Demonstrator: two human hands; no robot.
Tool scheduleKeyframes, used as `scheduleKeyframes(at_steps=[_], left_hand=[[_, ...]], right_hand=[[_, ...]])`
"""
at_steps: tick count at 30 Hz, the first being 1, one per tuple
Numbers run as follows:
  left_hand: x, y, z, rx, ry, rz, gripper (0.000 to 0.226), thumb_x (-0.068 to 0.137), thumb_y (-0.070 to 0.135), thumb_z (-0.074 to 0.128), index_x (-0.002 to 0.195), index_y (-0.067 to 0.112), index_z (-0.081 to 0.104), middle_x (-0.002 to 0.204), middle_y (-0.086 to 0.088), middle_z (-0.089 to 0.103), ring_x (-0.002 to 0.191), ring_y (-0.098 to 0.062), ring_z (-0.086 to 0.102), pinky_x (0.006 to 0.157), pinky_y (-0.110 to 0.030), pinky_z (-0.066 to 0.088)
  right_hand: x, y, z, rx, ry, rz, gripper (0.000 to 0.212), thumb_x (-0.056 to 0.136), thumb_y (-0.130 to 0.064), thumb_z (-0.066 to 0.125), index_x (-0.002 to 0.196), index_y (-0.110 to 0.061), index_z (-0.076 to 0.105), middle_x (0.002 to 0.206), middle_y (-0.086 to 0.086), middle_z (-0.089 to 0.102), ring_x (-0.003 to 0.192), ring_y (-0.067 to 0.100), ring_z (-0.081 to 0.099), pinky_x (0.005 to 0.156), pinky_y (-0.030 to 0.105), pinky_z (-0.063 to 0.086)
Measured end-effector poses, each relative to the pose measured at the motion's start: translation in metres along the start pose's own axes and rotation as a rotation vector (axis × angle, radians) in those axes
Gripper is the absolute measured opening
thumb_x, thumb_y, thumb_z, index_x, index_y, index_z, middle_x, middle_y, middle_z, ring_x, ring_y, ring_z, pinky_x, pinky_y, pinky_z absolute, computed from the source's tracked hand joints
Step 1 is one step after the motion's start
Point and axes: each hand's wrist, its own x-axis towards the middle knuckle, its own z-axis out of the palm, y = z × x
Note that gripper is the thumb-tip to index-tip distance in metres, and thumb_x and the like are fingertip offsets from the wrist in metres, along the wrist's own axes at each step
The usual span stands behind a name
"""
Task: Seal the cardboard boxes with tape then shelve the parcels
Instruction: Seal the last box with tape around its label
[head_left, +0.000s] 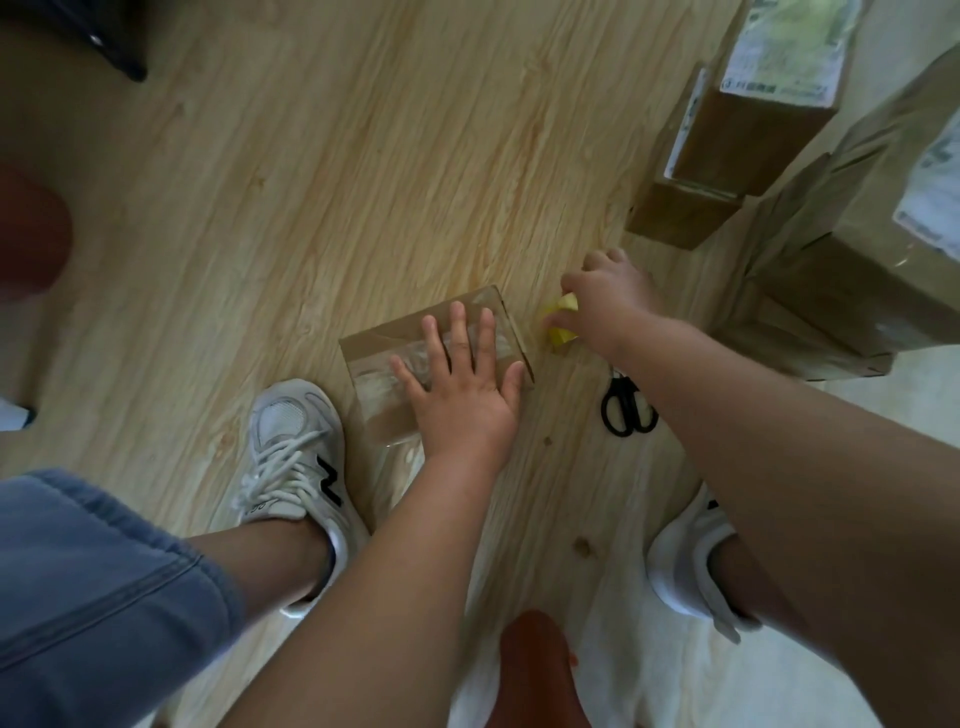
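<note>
Clear tape shines under straight, spread fingers: the left hand lies flat, palm down, on top of the small brown cardboard box, which sits on the pale wood-grain floor. Just to the right of that box, the right hand has its fingers curled round a yellow tape holder held low by the box's right edge; whether it touches the floor cannot be told. Black-handled scissors lie on the floor to the box's right, partly under the right forearm. A white laced sneaker stands against the box's near-left side. Taped brown parcels with white labels are stacked well beyond the box, to its far right.
</note>
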Motion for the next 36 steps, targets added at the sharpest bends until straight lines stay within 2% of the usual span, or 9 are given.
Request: scheduleKeyframes(at_steps=[4, 8, 12, 14, 23, 27, 31, 34, 36], left_hand=[[0.002, 0.001, -0.013, -0.019, 0.019, 0.051, 0.062, 0.105, 0.047, 0.018, 0.158, 0.023, -0.003, 0.165, -0.005, -0.015, 0.151, -0.027, -0.014, 0.120, -0.056, -0.003], [0.000, -0.003, -0.017, -0.080, 0.106, 0.225, 0.055, 0.106, 0.028, 0.033, 0.157, 0.023, 0.015, 0.166, -0.002, 0.001, 0.152, -0.021, -0.003, 0.122, -0.042, -0.001], [0.002, -0.005, -0.016, -0.176, 0.065, 0.224, 0.052, 0.105, 0.025, 0.037, 0.156, 0.026, 0.024, 0.165, 0.001, 0.010, 0.152, -0.019, 0.002, 0.123, -0.040, 0.003], [0.003, -0.006, -0.018, -0.212, 0.065, 0.220, 0.052, 0.105, 0.026, 0.039, 0.155, 0.027, 0.027, 0.165, 0.003, 0.012, 0.152, -0.018, 0.004, 0.123, -0.038, 0.004], [0.004, -0.014, -0.020, -0.109, 0.046, 0.254, 0.049, 0.106, 0.037, 0.033, 0.154, 0.038, 0.024, 0.165, 0.006, 0.007, 0.152, -0.016, 0.003, 0.117, -0.041, 0.014], [0.003, -0.013, -0.018, -0.105, 0.039, 0.254, 0.050, 0.106, 0.037, 0.030, 0.155, 0.038, 0.019, 0.166, 0.007, 0.004, 0.152, -0.016, -0.001, 0.118, -0.040, 0.009], [0.002, -0.014, -0.016, -0.136, 0.049, 0.252, 0.050, 0.106, 0.036, 0.032, 0.155, 0.037, 0.021, 0.166, 0.007, 0.005, 0.152, -0.016, 0.000, 0.119, -0.040, 0.008], [0.003, -0.014, -0.017, -0.130, 0.053, 0.254, 0.050, 0.106, 0.037, 0.033, 0.155, 0.037, 0.023, 0.165, 0.006, 0.007, 0.152, -0.016, 0.002, 0.118, -0.040, 0.010], [0.003, -0.014, -0.017, -0.120, 0.054, 0.255, 0.050, 0.105, 0.037, 0.033, 0.154, 0.037, 0.024, 0.165, 0.006, 0.008, 0.151, -0.016, 0.003, 0.117, -0.041, 0.012]], right_hand=[[-0.007, 0.007, 0.004, 0.113, 0.048, 0.071, 0.052, 0.096, -0.053, 0.054, 0.136, -0.020, 0.055, 0.142, 0.006, 0.046, 0.133, 0.028, 0.037, 0.105, 0.043, 0.040], [-0.024, 0.013, 0.005, 0.407, 0.140, 0.252, 0.049, 0.102, -0.042, 0.051, 0.145, -0.018, 0.045, 0.146, 0.008, 0.044, 0.134, 0.028, 0.042, 0.102, 0.042, 0.041], [-0.044, 0.027, 0.024, 0.560, 0.097, 0.501, 0.033, 0.103, -0.026, 0.048, 0.129, -0.006, 0.048, 0.130, 0.015, 0.056, 0.118, 0.033, 0.054, 0.083, 0.034, 0.041], [-0.058, 0.030, 0.041, 0.583, 0.024, 0.557, 0.032, 0.103, -0.027, 0.050, 0.125, -0.004, 0.049, 0.126, 0.017, 0.058, 0.115, 0.034, 0.056, 0.081, 0.034, 0.041], [-0.077, 0.029, 0.077, 0.520, -0.130, 0.573, 0.041, 0.097, -0.029, 0.063, 0.122, 0.000, 0.046, 0.120, 0.018, 0.061, 0.108, 0.034, 0.060, 0.070, 0.034, 0.041], [-0.073, 0.028, 0.075, 0.445, -0.146, 0.582, 0.039, 0.095, -0.027, 0.065, 0.118, -0.001, 0.048, 0.116, 0.017, 0.063, 0.106, 0.033, 0.062, 0.070, 0.035, 0.043], [-0.076, 0.029, 0.080, 0.350, -0.175, 0.562, 0.031, 0.103, -0.029, 0.053, 0.118, -0.002, 0.053, 0.116, 0.015, 0.063, 0.103, 0.030, 0.062, 0.068, 0.031, 0.040], [-0.082, 0.027, 0.084, 0.367, -0.197, 0.559, 0.033, 0.106, -0.032, 0.043, 0.116, -0.003, 0.057, 0.106, 0.012, 0.064, 0.089, 0.027, 0.059, 0.059, 0.030, 0.036], [-0.083, 0.024, 0.083, 0.388, -0.211, 0.576, 0.035, 0.107, -0.031, 0.041, 0.116, -0.002, 0.058, 0.111, 0.014, 0.065, 0.090, 0.028, 0.060, 0.060, 0.030, 0.036]])
